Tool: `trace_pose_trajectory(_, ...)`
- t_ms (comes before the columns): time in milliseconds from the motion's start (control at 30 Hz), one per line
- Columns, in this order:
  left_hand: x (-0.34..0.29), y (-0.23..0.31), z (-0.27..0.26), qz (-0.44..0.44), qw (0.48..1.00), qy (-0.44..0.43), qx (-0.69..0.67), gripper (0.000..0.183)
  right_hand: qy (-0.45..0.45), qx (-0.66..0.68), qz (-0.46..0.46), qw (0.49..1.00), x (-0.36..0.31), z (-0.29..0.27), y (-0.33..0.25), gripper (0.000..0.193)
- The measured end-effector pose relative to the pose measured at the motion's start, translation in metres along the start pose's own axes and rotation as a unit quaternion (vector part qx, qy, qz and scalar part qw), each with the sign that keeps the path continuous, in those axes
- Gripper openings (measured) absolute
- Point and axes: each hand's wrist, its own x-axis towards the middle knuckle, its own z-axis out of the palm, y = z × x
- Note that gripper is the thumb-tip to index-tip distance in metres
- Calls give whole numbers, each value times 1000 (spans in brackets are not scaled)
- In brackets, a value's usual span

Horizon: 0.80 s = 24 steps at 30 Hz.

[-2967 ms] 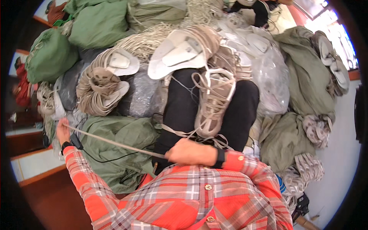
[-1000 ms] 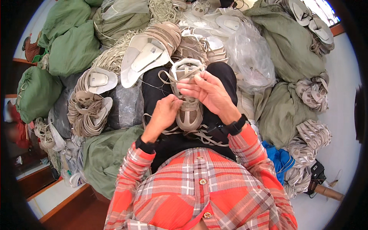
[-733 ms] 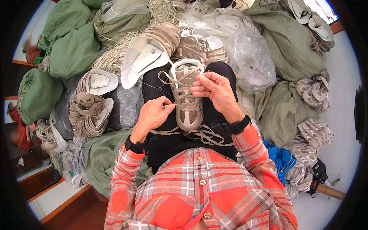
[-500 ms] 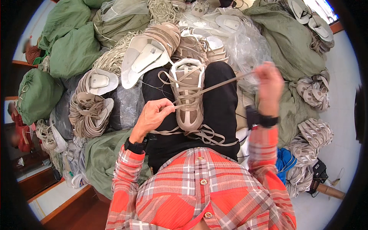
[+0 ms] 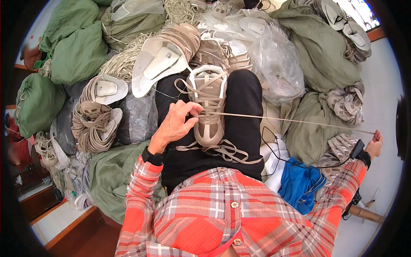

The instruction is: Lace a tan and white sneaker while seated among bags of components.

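Observation:
A beige and brown sneaker (image 5: 210, 92) with a white collar lies between my black-trousered thighs, its toe toward me. A beige shoelace (image 5: 282, 119) runs through its eyelets and stretches taut from the lacing far out to the right. At the end of that length my right hand (image 5: 375, 144) is closed, pinching the lace. My left hand (image 5: 175, 122) is at the left side of the lacing, its fingertips closed on the shoelace there. A loose loop of lace hangs by the shoe's collar, and more loose lace (image 5: 231, 152) lies below the toe.
Stacked shoe uppers (image 5: 182, 40) and a bundle of laces (image 5: 124, 55) lie beyond my knees. Green sacks (image 5: 81, 55) crowd the left, an olive sack (image 5: 321, 43) and clear plastic (image 5: 276, 60) the right. Blue cloth (image 5: 299, 184) and a black cord (image 5: 295, 162) lie near my right arm.
My right hand has swung far out to the right and toward me, drawing the lace out long and straight. My left hand has shifted up slightly onto the lacing.

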Motion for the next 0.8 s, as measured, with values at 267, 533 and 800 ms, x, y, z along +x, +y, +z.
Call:
trace_pose_trajectory(267,7,-10,22,-6,994,40,-97,26,-172,-192,-192,947,69,-41,-73,44)
trace_pose_trajectory(533,4,1,26,-27,988,141,-56,16,-200,-256,-212,921,-69,87,4,25)
trace_pose_trajectory(800,5,6,45,-49,977,202,46,10,-554,-174,-274,767,-515,321,26,9)
